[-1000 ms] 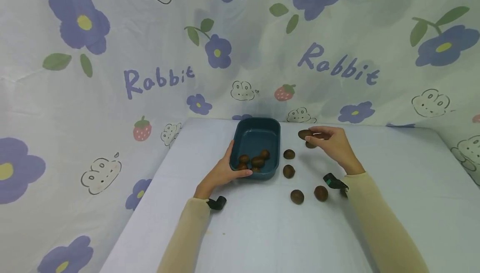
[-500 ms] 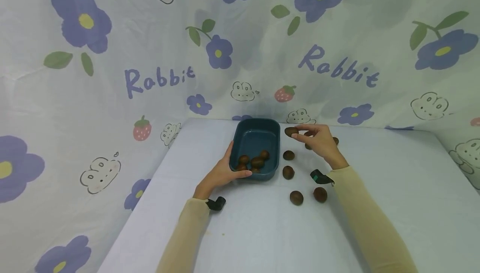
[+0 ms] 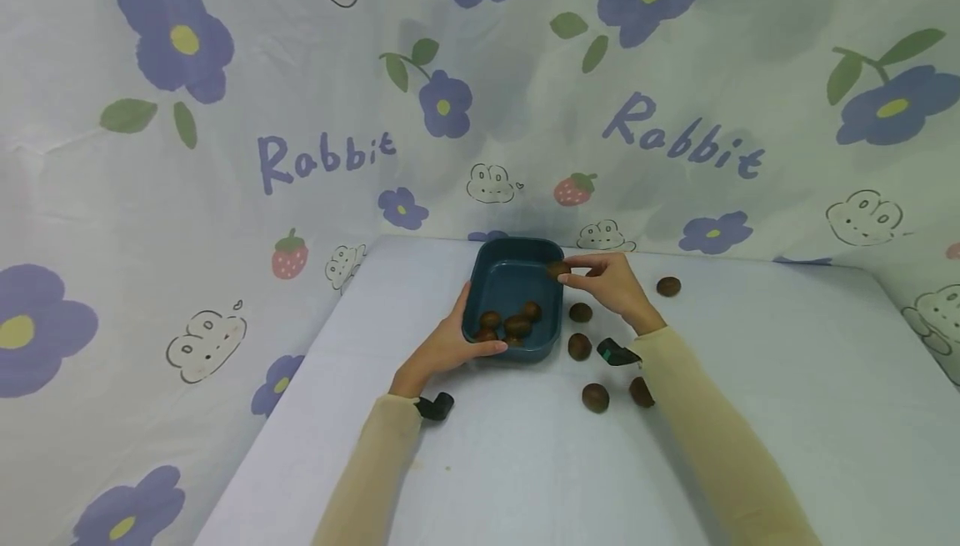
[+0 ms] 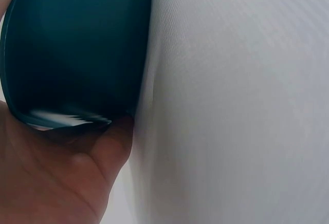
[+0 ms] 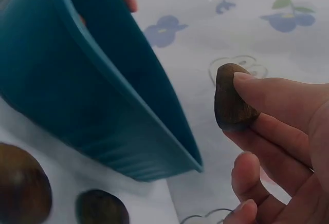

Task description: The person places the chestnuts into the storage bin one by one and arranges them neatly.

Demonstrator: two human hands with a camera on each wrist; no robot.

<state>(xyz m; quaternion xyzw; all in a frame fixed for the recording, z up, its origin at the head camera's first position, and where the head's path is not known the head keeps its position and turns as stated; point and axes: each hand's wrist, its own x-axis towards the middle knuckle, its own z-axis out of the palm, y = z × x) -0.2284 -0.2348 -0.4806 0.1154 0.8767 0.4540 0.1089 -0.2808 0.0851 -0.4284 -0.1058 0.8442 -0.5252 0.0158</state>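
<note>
My left hand (image 3: 450,342) grips the near left corner of a deep teal plastic container (image 3: 534,355), thumb along its near rim. The left wrist view shows that hand against the container wall. Several brown rounded pieces (image 3: 517,326), like large chestnuts, lie at the container's near end. Between thumb and fingertips, my right hand (image 3: 611,281) pinches a brown chestnut-like piece (image 5: 231,98); in the head view it overlaps the container's right rim. From the right wrist camera, this piece appears beside the container's corner, with the ring and little fingers curled below it.
Right of the container lie more brown pieces: one (image 3: 581,313) and another (image 3: 579,347) close beside it, two (image 3: 596,398) nearer the front, and one (image 3: 668,287) farther right. Another is partly hidden behind the right hand. A patterned cloth (image 3: 322,71) hangs behind the white table (image 3: 510,463).
My right hand has moved left with the pinched brown piece, from over the table to the container's right rim. The left hand keeps its hold on the container.
</note>
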